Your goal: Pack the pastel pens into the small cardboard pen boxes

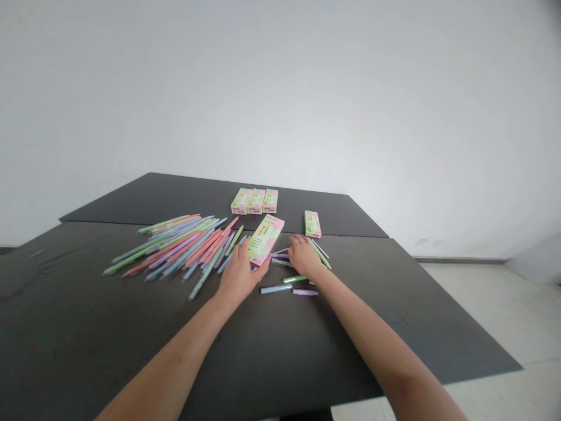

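Note:
In my left hand (239, 275) is a small pink and green printed box (266, 238), held tilted above the table, fingers wrapped round its lower end. To its right, my right hand (303, 256) reaches down among loose pen pieces with its fingers curled; what they grip is hidden. Around that hand lie a blue pen barrel (276, 289), a purple pen cap (305, 292), a green piece (294, 279) and a thin white stick (321, 248). A large fanned pile of pastel pens (184, 242) in green, red, blue and purple spreads left of my left hand.
Three matching boxes (255, 201) lie side by side toward the back. A single box (312, 224) lies beyond my right hand. The dark table (131, 345) has a seam across it, a white wall (280, 88) behind and pale floor (482, 316) at the right.

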A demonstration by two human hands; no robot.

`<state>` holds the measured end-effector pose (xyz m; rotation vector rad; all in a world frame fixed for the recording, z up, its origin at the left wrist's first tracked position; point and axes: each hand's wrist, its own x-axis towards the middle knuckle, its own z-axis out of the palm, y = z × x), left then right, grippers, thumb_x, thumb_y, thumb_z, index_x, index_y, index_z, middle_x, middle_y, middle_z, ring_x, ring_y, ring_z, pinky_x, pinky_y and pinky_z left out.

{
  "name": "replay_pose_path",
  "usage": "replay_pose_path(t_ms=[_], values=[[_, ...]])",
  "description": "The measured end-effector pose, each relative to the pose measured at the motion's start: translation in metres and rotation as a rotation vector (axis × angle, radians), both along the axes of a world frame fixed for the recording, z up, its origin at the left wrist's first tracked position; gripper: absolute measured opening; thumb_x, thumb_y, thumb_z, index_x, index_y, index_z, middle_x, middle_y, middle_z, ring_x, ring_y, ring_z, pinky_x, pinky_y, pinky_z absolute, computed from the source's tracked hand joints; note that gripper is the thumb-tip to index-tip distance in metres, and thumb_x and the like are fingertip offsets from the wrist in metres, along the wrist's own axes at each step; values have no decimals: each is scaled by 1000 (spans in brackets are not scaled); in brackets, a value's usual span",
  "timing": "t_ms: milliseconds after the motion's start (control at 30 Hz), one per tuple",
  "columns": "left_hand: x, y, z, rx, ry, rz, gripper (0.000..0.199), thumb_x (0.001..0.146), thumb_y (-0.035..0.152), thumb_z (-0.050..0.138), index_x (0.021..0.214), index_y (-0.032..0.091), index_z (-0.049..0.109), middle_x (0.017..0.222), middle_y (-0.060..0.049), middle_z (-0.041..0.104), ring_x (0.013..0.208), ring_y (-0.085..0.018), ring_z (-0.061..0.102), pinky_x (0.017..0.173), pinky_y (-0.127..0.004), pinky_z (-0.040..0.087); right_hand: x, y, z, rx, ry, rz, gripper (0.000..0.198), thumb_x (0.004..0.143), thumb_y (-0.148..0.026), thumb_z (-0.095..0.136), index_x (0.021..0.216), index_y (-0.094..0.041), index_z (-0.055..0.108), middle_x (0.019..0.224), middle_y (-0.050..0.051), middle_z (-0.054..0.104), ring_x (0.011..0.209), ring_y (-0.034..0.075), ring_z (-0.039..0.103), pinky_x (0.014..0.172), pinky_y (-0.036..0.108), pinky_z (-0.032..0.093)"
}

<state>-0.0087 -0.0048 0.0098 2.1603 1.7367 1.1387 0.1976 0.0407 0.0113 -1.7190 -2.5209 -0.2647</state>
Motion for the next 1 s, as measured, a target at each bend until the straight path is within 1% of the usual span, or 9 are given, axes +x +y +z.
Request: replay_pose_path(t_ms=[33, 133, 267, 400, 500, 600, 733, 900, 1000], values=[[1, -1, 1, -17, 4, 5, 65, 84, 49, 60, 133, 12, 40, 123, -18, 55, 118, -32, 55, 95, -44, 50, 7, 0, 1, 19, 27, -70, 38, 96, -16, 34, 106, -5, 68, 127, 22, 59, 123, 31, 46, 107, 44, 27], [2, -2, 2, -37, 20, 21, 66, 84, 49, 59, 135, 11, 39, 125, -19, 55, 118, -32, 56, 93, -44, 51, 32, 2, 0, 42, 67, -260, 37, 93, -12, 35, 113, 2, 62, 120, 29, 58, 116, 35, 50, 102, 47, 31], [2, -2, 1, -27, 48, 21, 69, 85, 49, 58, 137, 11, 37, 127, -20, 54, 117, -33, 56, 92, -44, 51, 59, 4, -11, -26, 111, -357, 32, 91, -8, 38, 112, 0, 62, 114, 26, 63, 111, 31, 57, 96, 40, 37], [2, -1, -4, -12, 50, 0, 67, 85, 48, 58, 137, 11, 37, 127, -20, 53, 116, -33, 56, 92, -46, 51, 65, 4, -22, -83, 166, -348, 38, 92, -7, 35, 121, -3, 58, 119, 22, 64, 111, 27, 60, 95, 34, 41], [2, 0, -7, 1, 46, -6, 68, 84, 48, 59, 137, 11, 37, 127, -20, 53, 118, -33, 55, 93, -46, 50, 63, 3, -27, -109, 203, -311, 47, 89, -4, 35, 133, -4, 51, 128, 19, 62, 116, 25, 59, 98, 30, 40], [2, 1, -9, 4, 38, -16, 67, 83, 48, 60, 136, 12, 38, 122, -18, 55, 115, -32, 57, 92, -44, 51, 60, 1, -30, -121, 232, -284, 53, 86, -1, 35, 138, -4, 48, 134, 18, 59, 122, 24, 57, 102, 29, 39], [1, 1, -11, 28, 24, -29, 68, 84, 47, 60, 138, 14, 36, 121, -17, 55, 116, -31, 56, 93, -43, 50, 57, -3, -32, -124, 260, -252, 56, 84, 0, 35, 139, -3, 47, 136, 17, 58, 124, 24, 55, 105, 30, 39], [1, 1, -13, 3, 40, -34, 69, 84, 48, 59, 138, 12, 35, 124, -18, 53, 118, -32, 55, 95, -44, 49, 56, -12, -31, -115, 280, -199, 53, 86, -1, 34, 136, -6, 50, 128, 17, 63, 116, 24, 60, 100, 31, 44], [1, 1, -11, -15, 31, -28, 69, 84, 48, 59, 138, 12, 36, 125, -18, 53, 118, -33, 55, 94, -45, 49, 54, -11, -25, -90, 287, -181, 50, 87, -3, 34, 133, -4, 52, 125, 20, 63, 112, 26, 62, 98, 34, 45]])
